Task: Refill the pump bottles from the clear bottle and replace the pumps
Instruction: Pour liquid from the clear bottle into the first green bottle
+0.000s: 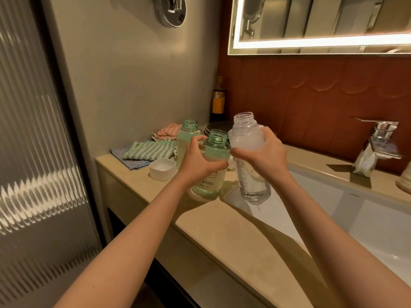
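My left hand (198, 158) grips a green pump bottle (211, 178) that stands on the beige counter (222, 230), its neck open with no pump on it. My right hand (264, 154) holds the clear bottle (249, 138) upright just above the sink's left edge, right beside the green bottle. The clear bottle's mouth is open and a little liquid shows at its bottom. A second green bottle (188, 132), also without its pump, stands just behind my left hand. No pumps are in sight.
A white cap or small dish (162, 168) sits left of the bottles. Folded cloths (146, 151) lie near the wall, with stacked plates (216, 127) and a dark bottle (219, 103) behind. The white sink (367, 227) and chrome tap (378, 138) lie to the right.
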Tool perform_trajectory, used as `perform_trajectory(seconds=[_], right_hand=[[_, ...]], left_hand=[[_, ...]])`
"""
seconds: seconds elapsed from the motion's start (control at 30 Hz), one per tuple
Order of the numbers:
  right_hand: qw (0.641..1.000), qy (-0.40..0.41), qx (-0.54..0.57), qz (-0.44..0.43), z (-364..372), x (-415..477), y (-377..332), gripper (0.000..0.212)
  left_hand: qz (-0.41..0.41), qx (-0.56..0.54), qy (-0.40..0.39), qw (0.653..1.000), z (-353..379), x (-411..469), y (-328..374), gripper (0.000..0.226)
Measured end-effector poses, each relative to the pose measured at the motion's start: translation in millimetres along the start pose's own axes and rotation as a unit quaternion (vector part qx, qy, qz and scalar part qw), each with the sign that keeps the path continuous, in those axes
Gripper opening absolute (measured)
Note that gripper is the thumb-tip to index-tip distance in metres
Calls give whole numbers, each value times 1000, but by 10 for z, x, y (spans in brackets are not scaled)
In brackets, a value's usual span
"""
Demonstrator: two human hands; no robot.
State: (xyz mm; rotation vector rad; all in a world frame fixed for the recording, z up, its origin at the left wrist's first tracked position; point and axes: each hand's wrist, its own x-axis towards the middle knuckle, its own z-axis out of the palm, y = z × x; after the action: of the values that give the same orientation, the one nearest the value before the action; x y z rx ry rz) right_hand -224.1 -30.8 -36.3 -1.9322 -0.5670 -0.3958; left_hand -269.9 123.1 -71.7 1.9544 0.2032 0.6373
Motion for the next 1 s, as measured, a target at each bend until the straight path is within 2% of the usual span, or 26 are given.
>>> perform_trajectory(seconds=[0.17, 0.37, 0.6, 0.83, 1.0], right_hand=[[990, -60, -119, -44, 27, 15, -53, 54], [966, -76, -237, -70, 39, 92, -164, 62], [940, -91, -316, -91, 14, 127, -314, 77], [923, -97, -356, -110, -10, 182, -412, 67], [909, -95, -386, -129, 5, 195, -463, 71]], left_hand=[[-14, -20, 4, 1000, -146, 5, -112, 82], [-6, -27, 0, 1000, -259, -10, -110, 82], [-7, -36, -3, 999, -326, 11, -122, 78], [0, -35, -5, 999, -294, -4, -108, 81], [-22, -74, 9, 997, -249, 14, -156, 82]])
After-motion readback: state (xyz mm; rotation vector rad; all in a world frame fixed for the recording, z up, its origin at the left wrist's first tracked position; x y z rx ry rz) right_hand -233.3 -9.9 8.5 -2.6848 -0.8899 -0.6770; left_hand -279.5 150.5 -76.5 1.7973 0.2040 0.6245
